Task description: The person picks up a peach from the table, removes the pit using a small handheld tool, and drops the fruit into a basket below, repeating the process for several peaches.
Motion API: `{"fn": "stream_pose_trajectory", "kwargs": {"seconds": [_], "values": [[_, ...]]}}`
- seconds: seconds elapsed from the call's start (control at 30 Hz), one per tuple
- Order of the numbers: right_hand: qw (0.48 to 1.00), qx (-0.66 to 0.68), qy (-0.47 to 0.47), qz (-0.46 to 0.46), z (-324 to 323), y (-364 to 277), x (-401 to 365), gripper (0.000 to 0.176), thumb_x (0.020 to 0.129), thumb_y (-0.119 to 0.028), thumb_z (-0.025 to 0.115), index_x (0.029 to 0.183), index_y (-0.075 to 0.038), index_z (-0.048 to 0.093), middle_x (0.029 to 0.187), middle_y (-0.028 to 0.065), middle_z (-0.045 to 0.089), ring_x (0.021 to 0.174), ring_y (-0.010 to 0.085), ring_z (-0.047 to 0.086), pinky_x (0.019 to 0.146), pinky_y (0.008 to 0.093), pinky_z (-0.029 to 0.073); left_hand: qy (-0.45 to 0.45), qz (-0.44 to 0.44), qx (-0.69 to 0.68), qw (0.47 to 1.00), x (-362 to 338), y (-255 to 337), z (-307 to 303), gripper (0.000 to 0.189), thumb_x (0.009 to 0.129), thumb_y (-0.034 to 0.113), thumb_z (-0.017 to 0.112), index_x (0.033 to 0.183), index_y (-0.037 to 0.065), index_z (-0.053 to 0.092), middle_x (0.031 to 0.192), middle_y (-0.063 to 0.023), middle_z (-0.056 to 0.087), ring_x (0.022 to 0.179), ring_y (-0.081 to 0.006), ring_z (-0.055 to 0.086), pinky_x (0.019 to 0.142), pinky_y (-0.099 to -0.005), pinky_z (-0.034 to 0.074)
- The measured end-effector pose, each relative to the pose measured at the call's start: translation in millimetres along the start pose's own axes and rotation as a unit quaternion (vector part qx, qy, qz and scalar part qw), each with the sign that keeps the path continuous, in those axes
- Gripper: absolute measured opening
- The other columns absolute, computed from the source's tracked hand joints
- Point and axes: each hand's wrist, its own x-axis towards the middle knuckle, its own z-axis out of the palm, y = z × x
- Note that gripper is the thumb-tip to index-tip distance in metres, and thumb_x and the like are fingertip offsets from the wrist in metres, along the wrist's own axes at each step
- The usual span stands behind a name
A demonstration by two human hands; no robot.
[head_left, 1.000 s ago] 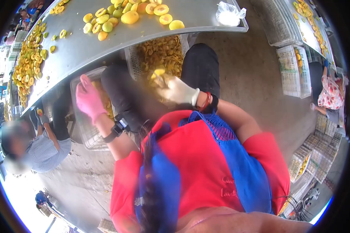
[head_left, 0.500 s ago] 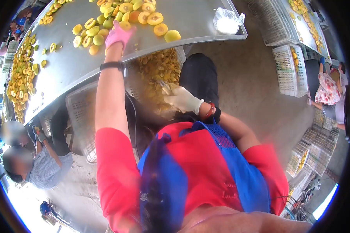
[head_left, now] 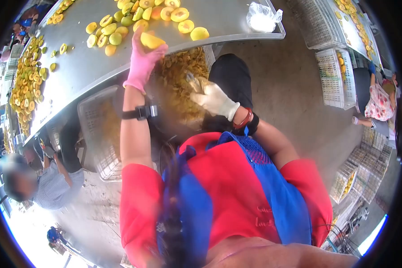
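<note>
Gripped in pink-gloved left hand, parted only by width of hold: yellow fruit piece, seen against near edge of metal table; closed up in white-gloved right hand: small slim tool, blurred, exact kind unclear; beneath right hand: white crate with heaped fruit slices; on table, just beyond left hand: cut fruit halves; at table corner, well apart from both hands: clear plastic bag.

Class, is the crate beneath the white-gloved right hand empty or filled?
Not empty: yellow-orange fruit pieces cover the visible inside of the crate. Whether it is full to the rim, I cannot tell.
</note>
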Motion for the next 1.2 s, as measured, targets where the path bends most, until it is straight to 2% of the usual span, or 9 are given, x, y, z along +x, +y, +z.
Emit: {"fn": "stream_pose_trajectory", "kwargs": {"seconds": [0.07,0.17,0.23,0.3,0.4,0.5,0.67,0.8,1.2], "values": [[0.995,0.082,-0.032,0.054,-6,-25,-4,0.023,0.091,-0.014,0.064,0.11,-0.005,0.055,0.081,-0.0006,0.054,0.063,0.0063,0.051,0.055,0.0271,0.043,0.0,0.034,0.008,0.999,-21,5,6,0.087,0.081,-0.007,0.075,0.151,0.021,0.031,0.141,-0.0079,0.046,0.107,-0.0219,0.062,0.086,-0.0334,0.057],[0.998,0.014,0.019,-0.063,-6,-32,-6,0.026,0.09,-0.018,0.065,0.105,0.0,0.054,0.079,0.0151,0.059,0.068,0.0302,0.058,0.067,0.0395,0.048,-0.014,0.065,-0.076,0.995,-61,15,31,0.083,0.083,-0.009,0.072,0.149,0.024,0.035,0.143,-0.0095,0.045,0.107,-0.0242,0.064,0.091,-0.0364,0.056],[0.993,-0.007,0.044,-0.107,-6,-36,-12,0.025,0.09,-0.017,0.067,0.104,-0.001,0.054,0.078,0.0161,0.059,0.068,0.0312,0.059,0.067,0.0398,0.048,-0.038,0.049,-0.189,0.98,-78,19,41,0.083,0.082,-0.01,0.073,0.148,0.024,0.036,0.144,-0.0111,0.046,0.108,-0.0255,0.064,0.093,-0.0375,0.056],[0.987,-0.03,0.064,-0.142,-6,-44,-19,0.025,0.09,-0.017,0.067,0.103,-0.001,0.054,0.077,0.0157,0.059,0.067,0.0309,0.06,0.066,0.0397,0.048,-0.047,0.038,-0.22,0.974,-91,23,48,0.059,0.095,0.018,0.065,0.146,0.019,0.036,0.14,-0.0152,0.05,0.109,-0.0303,0.065,0.091,-0.0402,0.055],[0.991,-0.033,0.045,-0.122,-6,-48,-27,0.024,0.09,-0.017,0.067,0.103,-0.002,0.054,0.076,0.0147,0.06,0.066,0.0303,0.062,0.063,0.0391,0.049,-0.002,-0.025,-0.254,0.967,-102,31,58,0.053,0.103,0.05,0.046,0.141,0.014,0.039,0.133,-0.0188,0.057,0.107,-0.0359,0.065,0.089,-0.0439,0.054],[0.995,0.006,0.025,-0.099,-4,-50,-32,0.023,0.089,-0.016,0.068,0.103,-0.003,0.054,0.075,0.0137,0.061,0.063,0.0289,0.062,0.06,0.0385,0.049,0.02,0.007,-0.253,0.967,-108,28,67,0.054,0.102,0.049,0.051,0.138,0.011,0.04,0.127,-0.0191,0.06,0.105,-0.0363,0.066,0.089,-0.0444,0.054],[0.939,-0.147,0.09,-0.298,-2,-46,-28,0.028,0.085,-0.009,0.068,0.108,-0.002,0.054,0.074,0.0127,0.061,0.065,0.0315,0.064,0.058,0.0381,0.05,0.002,0.036,-0.238,0.971,-113,20,66,0.056,0.099,0.051,0.057,0.129,0.004,0.047,0.12,-0.0191,0.062,0.107,-0.0367,0.064,0.095,-0.0458,0.052],[0.939,-0.191,0.127,-0.255,2,-52,-35,0.039,0.082,-0.008,0.069,0.117,-0.004,0.051,0.072,0.0144,0.063,0.066,0.0356,0.067,0.057,0.0417,0.051,0.037,-0.047,-0.389,0.919,-118,21,79,0.054,0.098,0.051,0.059,0.12,0.002,0.055,0.118,-0.018,0.062,0.109,-0.0358,0.063,0.1,-0.0466,0.049],[0.939,-0.259,0.14,-0.178,11,-59,-40,0.036,0.082,-0.017,0.07,0.105,-0.005,0.046,0.075,0.0156,0.066,0.068,0.0395,0.067,0.059,0.0492,0.052,0.06,0.037,-0.323,0.944,-124,25,101,0.062,0.098,0.055,0.056,0.126,0.001,0.047,0.118,-0.0161,0.061,0.111,-0.0349,0.062,0.1,-0.0454,0.05]]}}
